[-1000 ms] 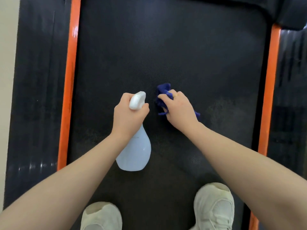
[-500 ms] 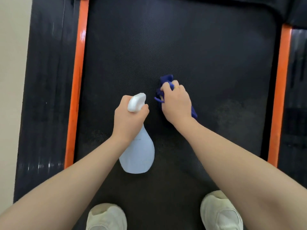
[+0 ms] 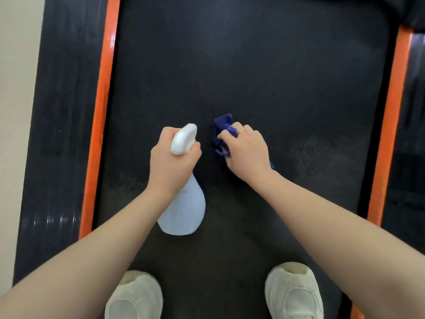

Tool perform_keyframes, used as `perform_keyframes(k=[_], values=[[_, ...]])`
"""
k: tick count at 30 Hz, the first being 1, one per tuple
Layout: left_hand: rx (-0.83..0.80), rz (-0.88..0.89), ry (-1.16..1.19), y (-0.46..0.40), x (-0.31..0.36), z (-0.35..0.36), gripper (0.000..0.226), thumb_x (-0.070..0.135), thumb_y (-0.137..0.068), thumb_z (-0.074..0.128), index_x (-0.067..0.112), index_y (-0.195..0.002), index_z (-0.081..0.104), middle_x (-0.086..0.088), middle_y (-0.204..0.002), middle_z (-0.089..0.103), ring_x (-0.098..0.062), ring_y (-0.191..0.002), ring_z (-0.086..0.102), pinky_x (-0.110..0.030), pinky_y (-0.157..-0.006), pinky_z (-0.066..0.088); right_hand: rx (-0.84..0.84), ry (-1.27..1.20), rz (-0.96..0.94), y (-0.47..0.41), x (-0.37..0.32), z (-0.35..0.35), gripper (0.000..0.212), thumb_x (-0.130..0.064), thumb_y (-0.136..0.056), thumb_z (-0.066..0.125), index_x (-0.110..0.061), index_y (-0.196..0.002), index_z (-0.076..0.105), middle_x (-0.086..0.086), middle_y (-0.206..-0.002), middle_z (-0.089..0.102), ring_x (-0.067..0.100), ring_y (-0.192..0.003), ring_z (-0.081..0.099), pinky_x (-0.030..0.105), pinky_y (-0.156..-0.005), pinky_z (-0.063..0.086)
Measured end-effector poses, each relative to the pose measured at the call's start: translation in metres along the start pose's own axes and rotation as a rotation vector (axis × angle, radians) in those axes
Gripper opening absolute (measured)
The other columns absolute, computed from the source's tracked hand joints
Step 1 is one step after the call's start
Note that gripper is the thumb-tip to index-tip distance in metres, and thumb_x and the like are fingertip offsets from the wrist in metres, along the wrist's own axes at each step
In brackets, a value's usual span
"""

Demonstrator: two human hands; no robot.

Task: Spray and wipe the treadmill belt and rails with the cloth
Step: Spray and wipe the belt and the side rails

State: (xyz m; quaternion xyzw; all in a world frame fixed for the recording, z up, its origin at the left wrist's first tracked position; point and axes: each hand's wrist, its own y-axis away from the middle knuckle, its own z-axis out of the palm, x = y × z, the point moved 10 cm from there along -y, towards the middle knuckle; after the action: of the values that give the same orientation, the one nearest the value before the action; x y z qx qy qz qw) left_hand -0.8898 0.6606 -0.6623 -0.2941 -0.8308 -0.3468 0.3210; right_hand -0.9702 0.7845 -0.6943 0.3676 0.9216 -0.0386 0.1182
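Note:
The black treadmill belt (image 3: 253,72) fills the middle of the head view, edged by an orange strip (image 3: 101,107) on the left and another orange strip (image 3: 391,116) on the right. My left hand (image 3: 171,162) grips the neck of a pale blue spray bottle (image 3: 184,210) with a white trigger head, held above the belt's middle. My right hand (image 3: 246,150) holds a bunched dark blue cloth (image 3: 222,128) against the belt just right of the bottle. Most of the cloth is hidden under that hand.
Black side rails (image 3: 62,134) lie outside both orange strips; the right rail (image 3: 411,139) is partly cut off. My two pale shoes (image 3: 135,298) stand on the belt at the bottom edge. A beige floor (image 3: 16,111) runs along the left.
My right hand and the cloth have shifted slightly, staying beside the bottle. The view has drifted, so the treadmill sits further right. My left hand keeps its grip on the bottle.

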Motion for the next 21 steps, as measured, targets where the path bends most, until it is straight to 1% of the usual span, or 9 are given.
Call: perform_keyframes(k=[3, 5, 7, 11, 12, 15, 18, 20, 21], values=[[0.018, -0.006, 0.003, 0.004, 0.002, -0.002, 0.017, 0.018, -0.086, 0.063, 0.016, -0.099, 0.051, 0.014, -0.083, 0.054, -0.001, -0.074, 0.054, -0.006, -0.057, 0.037, -0.047, -0.058, -0.183, 0.041, -0.014, 0.005, 0.03, -0.016, -0.056, 0.077, -0.009, -0.081, 0.062, 0.013, -0.079, 0.055, 0.03, -0.062, 0.051, 0.031, -0.052, 0.033], [-0.003, -0.012, -0.005, 0.006, 0.004, 0.002, 0.018, 0.018, -0.086, 0.062, 0.017, -0.1, 0.052, 0.016, -0.084, 0.055, 0.001, -0.076, 0.054, -0.005, -0.058, 0.038, -0.118, -0.098, -0.226, 0.072, -0.001, 0.005, 0.025, -0.018, -0.06, 0.074, -0.014, -0.082, 0.065, 0.01, -0.082, 0.057, 0.029, -0.064, 0.052, 0.029, -0.055, 0.033], [-0.029, -0.004, -0.033, 0.006, 0.007, 0.01, 0.019, 0.019, -0.085, 0.062, 0.017, -0.101, 0.052, 0.016, -0.087, 0.055, 0.002, -0.078, 0.053, -0.006, -0.059, 0.039, -0.061, -0.105, -0.118, 0.069, 0.036, -0.006, 0.019, -0.021, -0.065, 0.069, -0.018, -0.083, 0.067, 0.012, -0.092, 0.059, 0.031, -0.071, 0.055, 0.03, -0.059, 0.034], [-0.059, 0.021, -0.099, 0.009, 0.017, 0.025, 0.017, 0.02, -0.085, 0.062, 0.016, -0.095, 0.05, 0.014, -0.083, 0.054, 0.0, -0.075, 0.052, -0.005, -0.056, 0.037, 0.192, -0.034, 0.384, 0.032, 0.123, -0.041, 0.016, -0.017, -0.069, 0.061, -0.014, -0.084, 0.067, 0.014, -0.123, 0.054, 0.039, -0.1, 0.049, 0.039, -0.076, 0.038], [-0.072, 0.025, -0.103, 0.012, 0.019, 0.029, 0.016, 0.021, -0.085, 0.062, 0.016, -0.094, 0.05, 0.014, -0.082, 0.054, 0.0, -0.074, 0.052, -0.005, -0.055, 0.037, 0.205, -0.047, 0.396, 0.032, 0.127, -0.042, 0.018, -0.018, -0.071, 0.055, -0.011, -0.084, 0.066, 0.013, -0.123, 0.054, 0.039, -0.1, 0.05, 0.04, -0.075, 0.039], [-0.173, 0.05, -0.117, 0.023, 0.031, 0.048, 0.02, 0.028, -0.087, 0.063, 0.016, -0.096, 0.05, 0.011, -0.083, 0.056, -0.003, -0.072, 0.052, -0.009, -0.056, 0.039, 0.129, -0.133, 0.121, 0.063, 0.091, -0.028, 0.032, -0.021, -0.067, 0.042, -0.008, -0.084, 0.066, 0.012, -0.104, 0.062, 0.037, -0.079, 0.058, 0.036, -0.064, 0.043], [-0.23, 0.091, -0.153, 0.033, 0.046, 0.068, 0.024, 0.03, -0.087, 0.063, 0.015, -0.099, 0.049, 0.006, -0.087, 0.059, -0.007, -0.075, 0.054, -0.013, -0.061, 0.039, -0.019, -0.177, -0.173, 0.106, 0.053, -0.012, 0.02, -0.009, -0.068, 0.066, -0.008, -0.087, 0.069, 0.009, -0.101, 0.065, 0.034, -0.075, 0.059, 0.036, -0.062, 0.045], [-0.234, 0.087, -0.151, 0.035, 0.054, 0.078, 0.025, 0.03, -0.088, 0.062, 0.014, -0.1, 0.049, 0.002, -0.091, 0.06, -0.011, -0.079, 0.055, -0.017, -0.063, 0.041, -0.012, -0.135, -0.171, 0.092, 0.071, -0.014, 0.021, -0.008, -0.064, 0.073, -0.01, -0.085, 0.069, 0.009, -0.097, 0.065, 0.034, -0.075, 0.059, 0.035, -0.06, 0.044], [-0.237, 0.079, -0.15, 0.034, 0.057, 0.082, 0.024, 0.031, -0.088, 0.062, 0.015, -0.1, 0.049, 0.001, -0.092, 0.06, -0.011, -0.079, 0.054, -0.019, -0.063, 0.042, 0.031, -0.114, -0.042, 0.074, 0.096, -0.023, 0.02, -0.009, -0.064, 0.071, -0.01, -0.084, 0.068, 0.01, -0.096, 0.065, 0.036, -0.077, 0.058, 0.036, -0.061, 0.042]])
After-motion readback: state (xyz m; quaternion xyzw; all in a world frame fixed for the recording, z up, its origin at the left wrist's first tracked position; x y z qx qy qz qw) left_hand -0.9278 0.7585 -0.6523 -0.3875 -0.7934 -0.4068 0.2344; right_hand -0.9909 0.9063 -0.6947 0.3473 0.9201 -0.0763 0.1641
